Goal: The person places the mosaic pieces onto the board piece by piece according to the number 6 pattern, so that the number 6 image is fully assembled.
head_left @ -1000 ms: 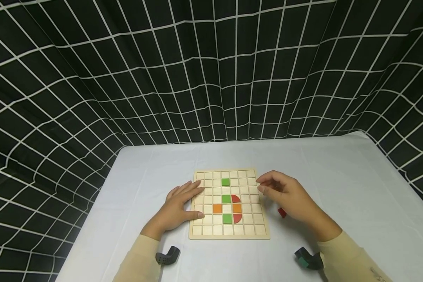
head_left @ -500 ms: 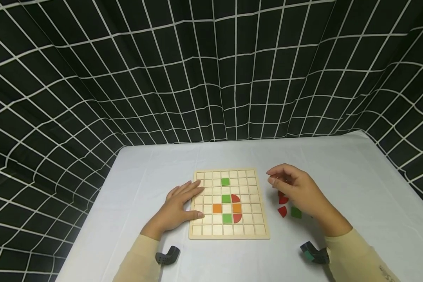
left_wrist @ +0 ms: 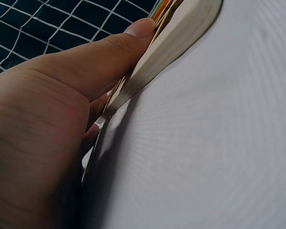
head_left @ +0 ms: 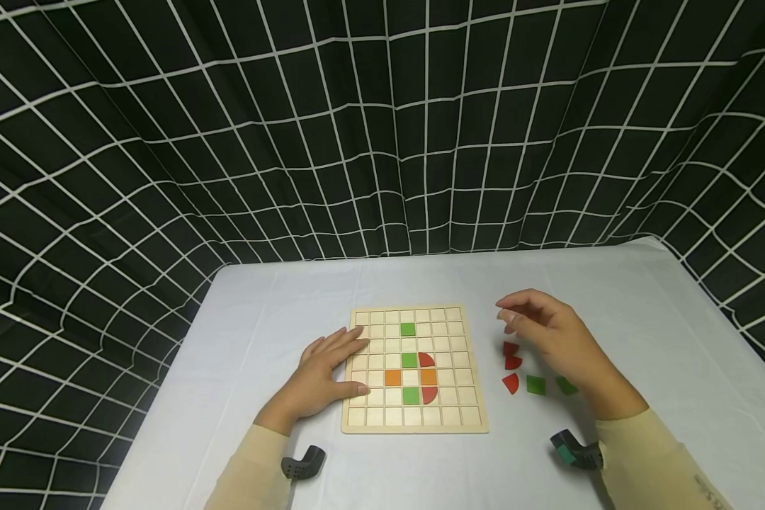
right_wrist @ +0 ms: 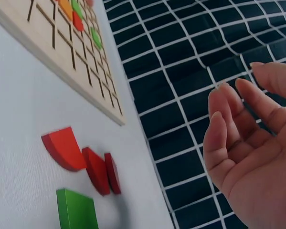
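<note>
A pale wooden grid board (head_left: 414, 429) lies on the table, with green squares, orange squares and red quarter-circle tiles in some of its cells. My left hand (head_left: 325, 375) rests along its left edge, fingers and thumb spread over the rim; the left wrist view shows the thumb (left_wrist: 140, 29) on top of the edge. To the right of the board, my right hand (head_left: 548, 336) hovers above the table, fingers loosely bent, holding nothing. Below it lie loose red quarter-circle tiles (head_left: 511, 383) and green square tiles (head_left: 535, 385), one of them partly behind the wrist.
A white cloth covers the table (head_left: 280, 297). Black curtains with a white grid (head_left: 331, 142) surround its back and sides. Dark devices (head_left: 303, 462) are worn at both wrists.
My right hand has drawn away from the board's right edge, rightward and slightly toward the back, uncovering the loose red and green tiles. The left hand and the board's tiles stay put.
</note>
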Motion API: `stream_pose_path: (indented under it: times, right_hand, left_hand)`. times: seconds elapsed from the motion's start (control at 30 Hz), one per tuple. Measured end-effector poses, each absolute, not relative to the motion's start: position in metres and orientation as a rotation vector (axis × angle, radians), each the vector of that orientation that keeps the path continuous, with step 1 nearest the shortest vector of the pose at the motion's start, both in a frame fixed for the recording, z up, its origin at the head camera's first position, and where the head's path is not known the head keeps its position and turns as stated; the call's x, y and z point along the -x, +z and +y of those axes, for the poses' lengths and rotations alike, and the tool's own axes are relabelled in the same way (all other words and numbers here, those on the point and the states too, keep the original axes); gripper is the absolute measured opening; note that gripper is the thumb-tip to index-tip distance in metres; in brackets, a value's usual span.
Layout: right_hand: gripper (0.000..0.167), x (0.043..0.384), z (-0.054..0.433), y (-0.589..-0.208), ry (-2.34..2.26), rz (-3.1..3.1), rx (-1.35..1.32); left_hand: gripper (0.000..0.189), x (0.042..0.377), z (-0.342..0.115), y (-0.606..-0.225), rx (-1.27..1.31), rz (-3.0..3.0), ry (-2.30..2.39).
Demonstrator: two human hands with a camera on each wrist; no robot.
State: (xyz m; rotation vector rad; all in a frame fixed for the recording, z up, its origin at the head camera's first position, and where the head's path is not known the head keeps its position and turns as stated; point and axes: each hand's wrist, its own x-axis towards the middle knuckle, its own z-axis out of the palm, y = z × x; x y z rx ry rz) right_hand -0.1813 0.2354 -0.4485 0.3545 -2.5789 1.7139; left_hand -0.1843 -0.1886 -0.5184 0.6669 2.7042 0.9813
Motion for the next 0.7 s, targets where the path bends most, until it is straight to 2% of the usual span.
stream_pose_path:
  times: [0.7]
  right_hand:
    - [0.043, 0.203, 0.267, -0.490, 1.808, -2.693, -0.152]
  left_hand:
    - [0.088, 0.185, -0.189, -0.521, -0.675, 2.721, 0.967]
